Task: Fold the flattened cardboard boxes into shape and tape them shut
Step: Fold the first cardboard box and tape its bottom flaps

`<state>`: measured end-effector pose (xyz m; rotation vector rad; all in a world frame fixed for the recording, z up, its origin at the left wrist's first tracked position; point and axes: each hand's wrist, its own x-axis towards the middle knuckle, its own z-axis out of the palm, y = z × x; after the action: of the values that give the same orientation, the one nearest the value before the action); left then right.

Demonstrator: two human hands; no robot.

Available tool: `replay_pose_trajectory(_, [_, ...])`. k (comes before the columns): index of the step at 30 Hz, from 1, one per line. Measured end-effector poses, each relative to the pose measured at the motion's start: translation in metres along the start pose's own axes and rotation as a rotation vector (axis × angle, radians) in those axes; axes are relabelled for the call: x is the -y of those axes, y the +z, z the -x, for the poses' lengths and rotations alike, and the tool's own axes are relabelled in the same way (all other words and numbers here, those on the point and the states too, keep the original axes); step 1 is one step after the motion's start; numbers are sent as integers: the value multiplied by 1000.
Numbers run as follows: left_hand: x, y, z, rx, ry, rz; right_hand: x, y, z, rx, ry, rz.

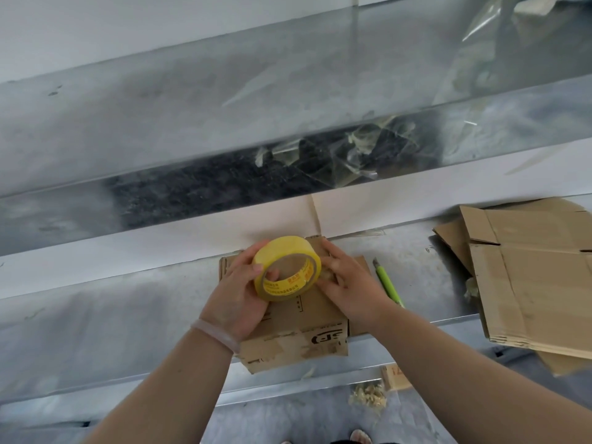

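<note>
Tape roll (282, 251): bright yellow, slightly translucent; inner core yellow with red-orange printed characters.
Box (307, 341): plain brown cardboard, dark printed marks and a logo on the near face, paler torn patches.
Flattened boxes (538, 283), right: same brown, unprinted.
Knife (386, 280): lime green, darker tip.
Worktop (128, 331): dull grey metal, mottled.
Wristband (214, 334): pale, milky.
Paper strip (160, 245): white.
Far band (208, 187): black, speckled.

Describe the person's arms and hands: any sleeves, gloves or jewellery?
No gloves or rings show on the left hand or the right hand. Both forearms are uncovered, no sleeves in view. A pale, translucent bracelet circles the left wrist; the right wrist wears nothing.
</note>
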<state>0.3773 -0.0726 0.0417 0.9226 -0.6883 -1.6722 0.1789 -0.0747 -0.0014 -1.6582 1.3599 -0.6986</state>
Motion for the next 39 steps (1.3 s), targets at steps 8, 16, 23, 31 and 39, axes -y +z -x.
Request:
replay_pose_trajectory(8, [3, 9, -3, -37, 58, -7, 9, -12, 5, -54, 146, -569])
replay_pose_trajectory(16, [3, 5, -5, -36, 44, -67, 9, -15, 7, -195, 175, -193])
replay_pose_trajectory(23, [-6, -15, -10, -45, 13, -154, 10, -31, 9, -229, 209, -206])
replay_pose_trajectory(31, [-11, -16, -9, 4, -22, -140, 18, -36, 9, -360, 161, -260])
replay_pose_trajectory(39, [-14, -3, -10, -69, 0, -274, 16, -75, 9, -440, 206, -405])
